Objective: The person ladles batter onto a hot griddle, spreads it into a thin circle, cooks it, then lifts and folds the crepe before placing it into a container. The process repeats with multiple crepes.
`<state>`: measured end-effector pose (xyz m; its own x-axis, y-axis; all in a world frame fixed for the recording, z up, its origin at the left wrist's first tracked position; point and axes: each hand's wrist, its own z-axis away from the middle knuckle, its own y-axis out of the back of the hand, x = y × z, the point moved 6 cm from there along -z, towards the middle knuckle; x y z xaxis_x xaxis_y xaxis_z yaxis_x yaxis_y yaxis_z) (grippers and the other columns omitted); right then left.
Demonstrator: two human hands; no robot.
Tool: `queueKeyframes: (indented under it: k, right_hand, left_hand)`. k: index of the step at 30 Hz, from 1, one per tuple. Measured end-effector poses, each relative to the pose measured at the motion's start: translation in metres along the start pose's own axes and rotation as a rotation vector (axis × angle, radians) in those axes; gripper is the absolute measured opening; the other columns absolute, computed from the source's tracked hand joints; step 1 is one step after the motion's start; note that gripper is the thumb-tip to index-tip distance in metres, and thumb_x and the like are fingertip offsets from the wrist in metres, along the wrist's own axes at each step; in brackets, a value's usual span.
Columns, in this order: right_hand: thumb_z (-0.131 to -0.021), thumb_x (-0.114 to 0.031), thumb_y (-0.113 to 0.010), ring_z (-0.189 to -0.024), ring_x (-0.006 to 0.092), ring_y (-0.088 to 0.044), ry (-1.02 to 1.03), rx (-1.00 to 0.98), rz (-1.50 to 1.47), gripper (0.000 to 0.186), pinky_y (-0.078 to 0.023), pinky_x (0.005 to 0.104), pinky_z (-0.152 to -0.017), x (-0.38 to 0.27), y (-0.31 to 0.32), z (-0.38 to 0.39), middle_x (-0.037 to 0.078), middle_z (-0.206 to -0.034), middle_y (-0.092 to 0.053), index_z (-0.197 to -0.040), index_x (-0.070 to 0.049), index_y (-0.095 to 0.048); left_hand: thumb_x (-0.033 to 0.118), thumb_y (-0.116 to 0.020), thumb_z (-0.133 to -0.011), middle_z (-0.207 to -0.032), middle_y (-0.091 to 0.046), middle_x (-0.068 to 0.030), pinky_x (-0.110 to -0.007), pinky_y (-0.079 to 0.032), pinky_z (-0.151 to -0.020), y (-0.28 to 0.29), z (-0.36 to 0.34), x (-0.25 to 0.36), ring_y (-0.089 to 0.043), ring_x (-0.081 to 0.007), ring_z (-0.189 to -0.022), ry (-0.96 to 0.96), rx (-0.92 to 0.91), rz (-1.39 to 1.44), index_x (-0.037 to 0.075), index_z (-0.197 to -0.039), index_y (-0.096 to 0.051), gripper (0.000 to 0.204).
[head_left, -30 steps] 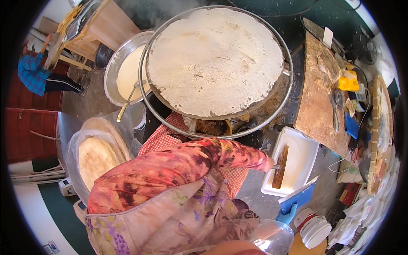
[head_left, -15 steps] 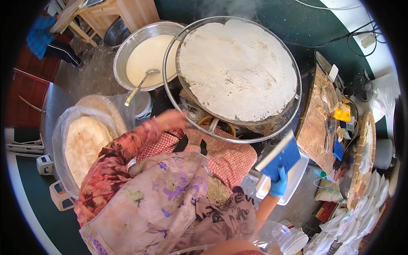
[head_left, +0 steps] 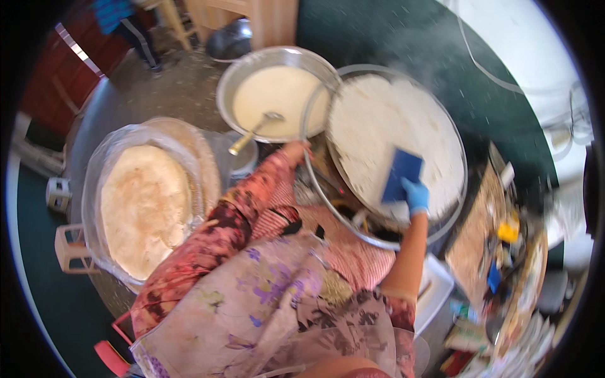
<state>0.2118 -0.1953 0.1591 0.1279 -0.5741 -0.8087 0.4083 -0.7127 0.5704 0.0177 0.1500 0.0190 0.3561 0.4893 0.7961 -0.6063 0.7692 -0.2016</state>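
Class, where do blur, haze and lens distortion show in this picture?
Head view: blue-gloved right hand and blue scraper look soft, likely motion blur; head view: pale haze partly veils the dark green wall; head view: fisheye bends that wall's edge.

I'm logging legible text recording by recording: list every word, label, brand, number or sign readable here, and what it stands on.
None: no text can be read in this view.
Pale sack at lower right: any print is too blurred to read.
White bags: any print is too blurred to read.
Blue flat tool in the gloved right hand: no lettering shows.
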Motion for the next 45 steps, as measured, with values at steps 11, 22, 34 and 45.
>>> queueKeyframes:
  k: [11, 22, 34, 45]
  right_hand:
    - [-0.073, -0.013, -0.064, -0.078, 0.0184, -0.059, -0.268, 0.232, -0.297, 0.037, -0.048, 0.0295, -0.071, 0.067, 0.122, 0.067, 0.010, -0.093, -0.063, -0.105, 0.004, -0.060]
    - [-0.074, 0.004, -0.054, -0.087, 0.0298, -0.060, 0.505, 0.023, 0.304, 0.039, -0.047, 0.0339, -0.076, -0.133, -0.046, 0.152, 0.016, -0.098, -0.060, -0.111, -0.008, -0.056]
    - [-0.075, 0.000, -0.048, -0.088, 0.0359, -0.058, 0.562, -0.089, 0.445, 0.045, -0.047, 0.0409, -0.075, -0.154, -0.135, 0.107, 0.019, -0.104, -0.058, -0.119, -0.011, -0.050]
    - [-0.075, -0.002, -0.051, -0.086, 0.0356, -0.060, 0.405, -0.076, 0.649, 0.044, -0.047, 0.0416, -0.075, -0.175, -0.172, 0.055, 0.019, -0.098, -0.061, -0.118, -0.011, -0.052]
  left_hand:
    - [0.039, -0.055, -0.086, -0.099, -0.061, -0.0104, -0.033, -0.050, -0.072, -0.110, 0.132, -0.104, -0.059, -0.0203, -0.088, 0.191, -0.216, 0.145, 0.006, -0.115, -0.050, 0.044]
    - [0.040, -0.053, -0.088, -0.090, -0.060, -0.0016, -0.026, -0.045, -0.074, -0.030, 0.083, -0.044, -0.057, -0.0140, -0.083, 0.043, -0.022, 0.330, 0.008, -0.096, -0.059, 0.033]
    - [0.048, -0.049, -0.087, -0.072, -0.056, -0.0042, -0.026, -0.040, -0.053, 0.010, 0.046, -0.032, -0.051, -0.0139, -0.060, -0.135, 0.154, 0.359, 0.006, -0.083, -0.054, 0.043]
    - [0.031, -0.051, -0.087, -0.067, -0.060, -0.0047, -0.030, -0.041, -0.048, 0.000, -0.006, -0.004, -0.053, -0.0159, -0.056, -0.141, 0.046, -0.121, 0.006, -0.079, -0.064, 0.030]
